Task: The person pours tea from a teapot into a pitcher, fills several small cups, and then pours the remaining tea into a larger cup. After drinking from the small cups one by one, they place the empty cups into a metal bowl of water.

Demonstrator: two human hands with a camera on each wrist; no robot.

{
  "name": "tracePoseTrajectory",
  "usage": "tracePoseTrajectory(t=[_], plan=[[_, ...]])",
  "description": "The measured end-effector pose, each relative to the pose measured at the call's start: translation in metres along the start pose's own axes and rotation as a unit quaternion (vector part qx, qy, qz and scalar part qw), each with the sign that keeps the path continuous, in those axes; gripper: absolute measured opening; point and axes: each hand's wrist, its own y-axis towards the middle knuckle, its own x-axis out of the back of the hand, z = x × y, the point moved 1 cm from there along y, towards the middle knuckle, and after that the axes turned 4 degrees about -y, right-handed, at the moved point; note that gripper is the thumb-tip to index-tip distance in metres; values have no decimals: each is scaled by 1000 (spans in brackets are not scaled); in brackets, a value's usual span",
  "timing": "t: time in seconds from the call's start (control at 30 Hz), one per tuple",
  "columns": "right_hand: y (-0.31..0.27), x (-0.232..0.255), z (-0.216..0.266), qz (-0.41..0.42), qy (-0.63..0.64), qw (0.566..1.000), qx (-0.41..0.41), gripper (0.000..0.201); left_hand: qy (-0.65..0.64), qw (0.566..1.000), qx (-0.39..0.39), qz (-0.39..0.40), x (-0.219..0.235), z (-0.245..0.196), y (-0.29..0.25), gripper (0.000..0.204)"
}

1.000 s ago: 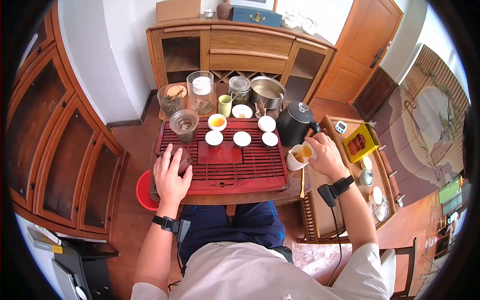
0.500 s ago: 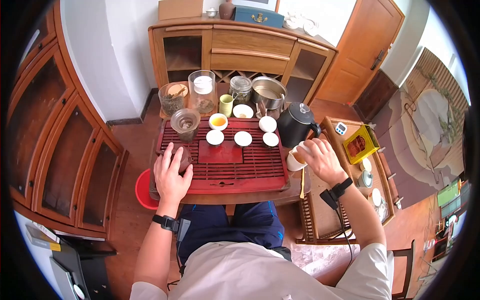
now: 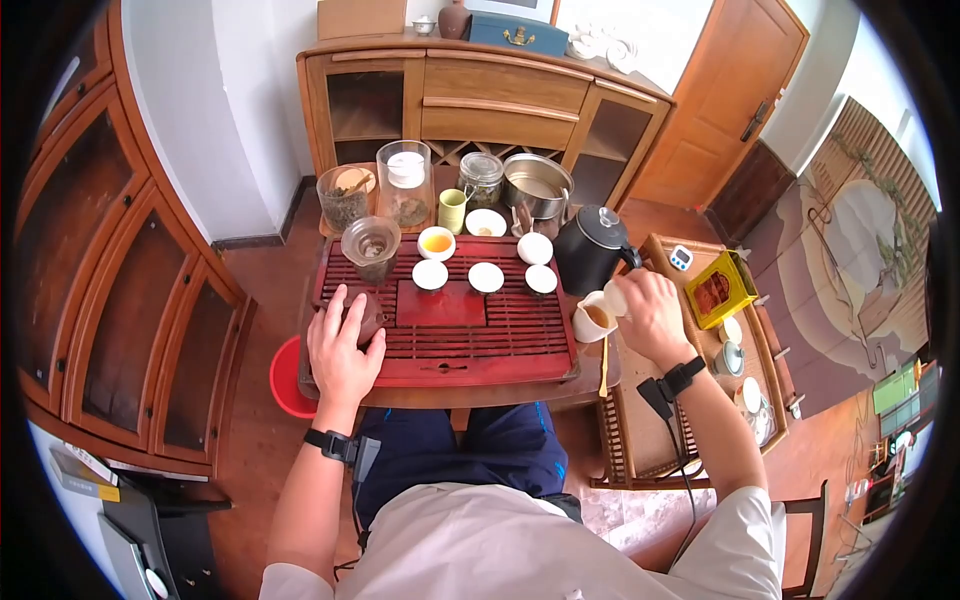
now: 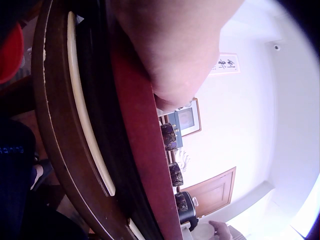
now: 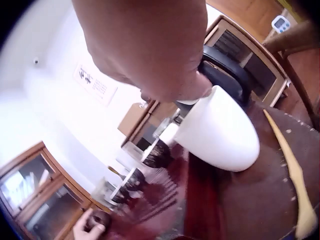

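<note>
My left hand (image 3: pixel 343 355) is at the tray's left side, fingers and thumb round a small brown teapot (image 3: pixel 371 314); the right wrist view also shows this teapot (image 5: pixel 100 218). At the right, my right hand (image 3: pixel 652 318) pinches a small pale cup (image 3: pixel 614 298) beside the rim of a white pitcher (image 3: pixel 590 324). Amber liquid shows inside the pitcher, which stands just off the red slatted tray (image 3: pixel 440 368). From the right wrist, the pitcher (image 5: pixel 222 132) looks large below the hand, and the cup is mostly hidden.
Several white-topped cups (image 3: pixel 486 277) and one bowl of amber tea (image 3: pixel 436 243) are on the tray, with a glass strainer vessel (image 3: pixel 371 250) at its left. A black kettle (image 3: pixel 592 250) stands behind the pitcher. A wooden scoop (image 3: pixel 604 370) lies at the right edge.
My right hand moved left over the pitcher, then back slightly right with the cup. Amber liquid seen in the cup earlier is not visible in it now. My left hand stays on the teapot.
</note>
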Motion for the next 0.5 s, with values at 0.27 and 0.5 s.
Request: tracePoseTrajectory(t=[0.27, 0.5], plan=[[59, 8, 11, -89, 337, 891, -291, 64, 3, 1000, -17, -22, -2, 0, 1, 61], [158, -29, 54, 15, 282, 930, -238, 63, 2, 1000, -15, -20, -2, 1, 0, 61]])
